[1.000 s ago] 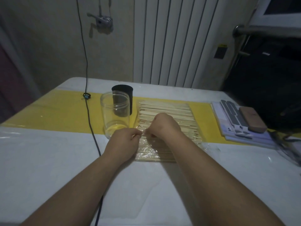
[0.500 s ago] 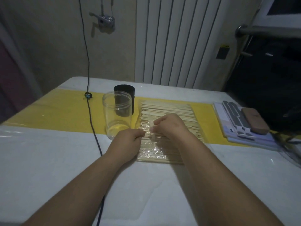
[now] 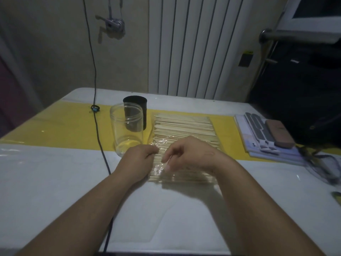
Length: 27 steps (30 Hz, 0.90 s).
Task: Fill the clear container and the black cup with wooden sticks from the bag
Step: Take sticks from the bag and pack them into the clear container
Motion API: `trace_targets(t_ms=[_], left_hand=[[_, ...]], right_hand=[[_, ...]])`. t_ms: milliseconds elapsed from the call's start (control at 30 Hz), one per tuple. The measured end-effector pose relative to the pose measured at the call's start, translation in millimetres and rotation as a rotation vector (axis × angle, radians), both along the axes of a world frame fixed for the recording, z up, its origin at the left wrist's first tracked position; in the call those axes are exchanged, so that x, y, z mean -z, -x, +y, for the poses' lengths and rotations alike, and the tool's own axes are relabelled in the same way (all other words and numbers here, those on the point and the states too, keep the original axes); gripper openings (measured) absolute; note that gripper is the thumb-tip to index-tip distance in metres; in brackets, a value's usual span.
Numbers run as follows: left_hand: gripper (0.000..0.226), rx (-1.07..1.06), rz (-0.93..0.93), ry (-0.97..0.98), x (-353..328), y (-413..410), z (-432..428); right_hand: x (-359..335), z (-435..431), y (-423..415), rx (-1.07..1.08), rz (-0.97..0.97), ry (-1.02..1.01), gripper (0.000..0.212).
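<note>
A flat clear plastic bag of wooden sticks (image 3: 184, 126) lies on the table, its sticks running left to right. My left hand (image 3: 140, 157) grips the bag's left edge with curled fingers. My right hand (image 3: 190, 154) hovers over the bag's near part, fingers bent down and touching the plastic. The clear container (image 3: 127, 126) stands upright and empty just left of the bag. Behind it stands the black cup (image 3: 136, 109), partly hidden by the container.
A black cable (image 3: 99, 137) runs down the wall and across the table left of the container. A stack of papers with dark flat items (image 3: 265, 135) lies at the right. A yellow strip (image 3: 60, 126) crosses the white table.
My right hand has let go of its pinch at the bag's left edge and moved right and nearer, fingers spreading over the plastic. My left hand stays at the edge.
</note>
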<state>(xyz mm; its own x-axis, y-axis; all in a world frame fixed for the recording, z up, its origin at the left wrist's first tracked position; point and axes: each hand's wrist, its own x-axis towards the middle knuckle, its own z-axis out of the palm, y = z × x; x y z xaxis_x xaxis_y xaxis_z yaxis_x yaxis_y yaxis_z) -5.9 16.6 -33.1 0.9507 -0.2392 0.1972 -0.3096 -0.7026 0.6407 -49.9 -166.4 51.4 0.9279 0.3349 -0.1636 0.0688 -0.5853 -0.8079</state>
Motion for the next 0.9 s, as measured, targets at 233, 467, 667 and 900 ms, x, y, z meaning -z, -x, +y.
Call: trace_targets(t_ms=[233,467,667,900], left_hand=[[0.021,-0.043,-0.055,-0.059,-2,2,0],[0.029,-0.078,0.034,-0.315,-15,15,-6],[0.042,0.035,0.171,-0.252,-18,13,-13],[0.048,0.068,0.218,-0.301,-20,-2,-29]], right_hand=[[-10,-22,7,0.186,0.140,-0.324,0.016],[24,-76,-19,0.577,-0.137,0.216,0.014],[35,-101,-14,0.603,0.052,0.413,0.071],[55,-101,-18,0.586,0.014,0.003,0.088]])
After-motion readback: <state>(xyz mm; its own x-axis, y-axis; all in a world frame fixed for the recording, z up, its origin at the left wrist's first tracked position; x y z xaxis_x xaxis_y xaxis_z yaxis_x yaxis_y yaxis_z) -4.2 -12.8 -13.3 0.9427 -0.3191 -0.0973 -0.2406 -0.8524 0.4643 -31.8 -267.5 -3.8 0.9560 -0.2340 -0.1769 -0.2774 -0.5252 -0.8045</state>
